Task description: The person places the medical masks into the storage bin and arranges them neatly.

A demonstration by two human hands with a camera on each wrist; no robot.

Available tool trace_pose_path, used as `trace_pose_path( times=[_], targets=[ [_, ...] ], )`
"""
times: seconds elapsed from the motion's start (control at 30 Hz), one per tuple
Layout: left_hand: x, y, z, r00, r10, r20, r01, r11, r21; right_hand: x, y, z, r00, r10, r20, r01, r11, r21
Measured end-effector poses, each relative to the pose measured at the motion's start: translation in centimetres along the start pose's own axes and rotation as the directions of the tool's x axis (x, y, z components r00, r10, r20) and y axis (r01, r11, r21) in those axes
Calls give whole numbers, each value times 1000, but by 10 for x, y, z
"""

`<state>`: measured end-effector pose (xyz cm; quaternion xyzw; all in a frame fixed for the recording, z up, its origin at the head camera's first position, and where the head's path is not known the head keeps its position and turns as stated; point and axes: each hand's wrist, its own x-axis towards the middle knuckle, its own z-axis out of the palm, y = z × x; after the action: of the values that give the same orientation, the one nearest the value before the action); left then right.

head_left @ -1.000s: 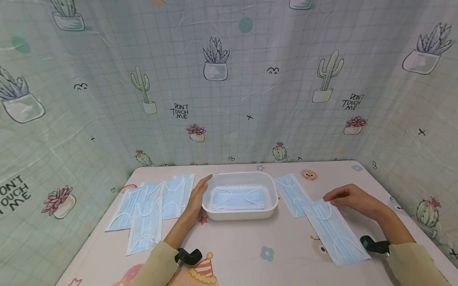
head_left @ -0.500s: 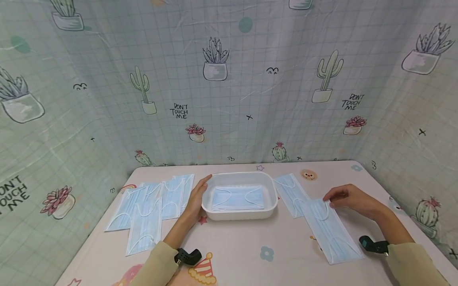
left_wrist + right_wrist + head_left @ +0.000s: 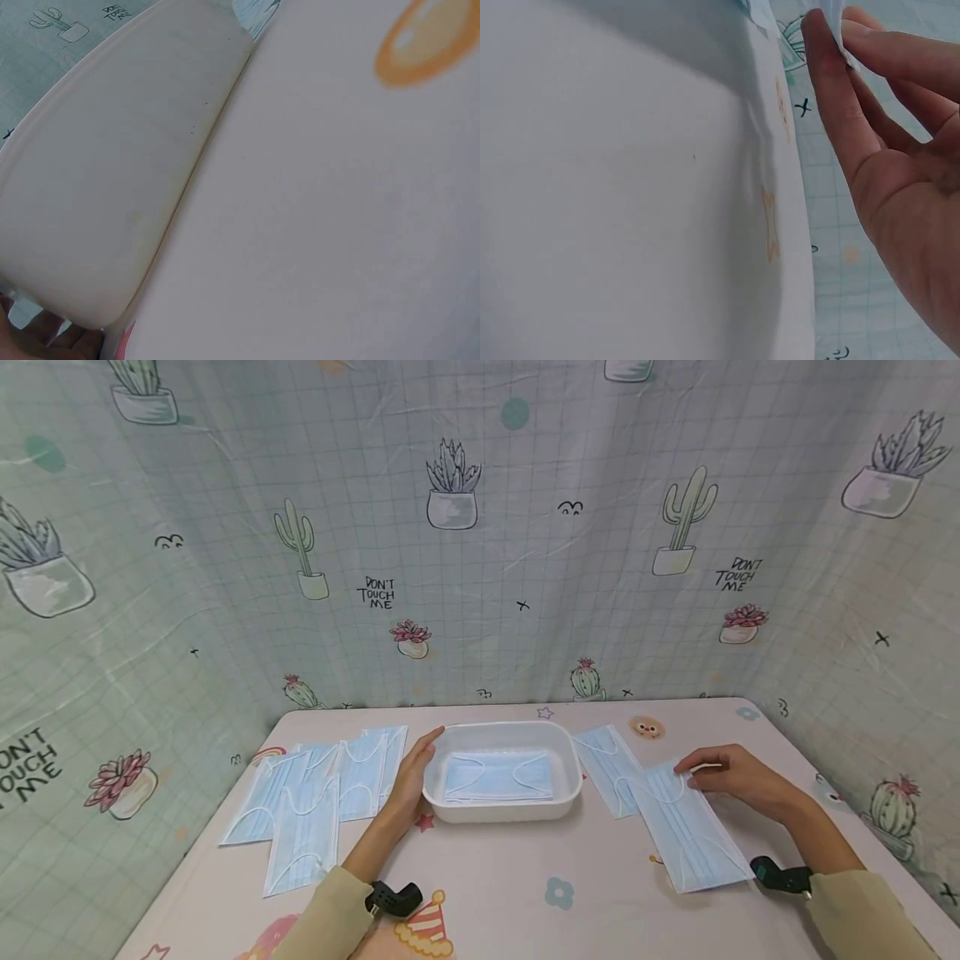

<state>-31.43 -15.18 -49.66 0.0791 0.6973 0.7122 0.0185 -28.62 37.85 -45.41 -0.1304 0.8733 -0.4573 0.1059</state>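
Note:
A blue face mask [image 3: 693, 827] hangs from my right hand [image 3: 738, 781], which pinches its top corner between thumb and fingers. In the right wrist view, the mask's edge [image 3: 838, 34] shows between the fingertips. Its upper end overlaps another mask [image 3: 609, 768] lying right of the white plastic container [image 3: 502, 812]. My left hand [image 3: 408, 781] rests along the container's left side, fingers extended against the wall and rim. In the left wrist view, fingers [image 3: 64, 341] show at the container's [image 3: 112, 172] lower corner. A small stack of masks [image 3: 498, 775] lies flat inside the container.
Several more masks [image 3: 303, 835] lie overlapping on the left of the table [image 3: 510, 893], which has a printed cover. A cactus-print curtain [image 3: 480, 610] stands behind the table and along both sides.
The mask in my right hand has risen slightly, its lower end swinging up and to the left. My left hand and the container have stayed in place.

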Motion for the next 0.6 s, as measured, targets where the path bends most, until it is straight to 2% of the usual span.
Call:
trace_pose_path(
  times=[0.17,0.37,0.6],
  targets=[
    [-1,1,0,1000,-3,-1,3,1000,4,-1,-2,2,999,-20,-33,19,999,-35],
    [0,1,1,1000,-1,-6,1,1000,-15,-1,-3,2,998,38,-45,-37,999,11],
    [1,0,1,1000,-3,-18,3,1000,-9,0,-3,4,998,2,-56,-3,999,-32]
  ],
)
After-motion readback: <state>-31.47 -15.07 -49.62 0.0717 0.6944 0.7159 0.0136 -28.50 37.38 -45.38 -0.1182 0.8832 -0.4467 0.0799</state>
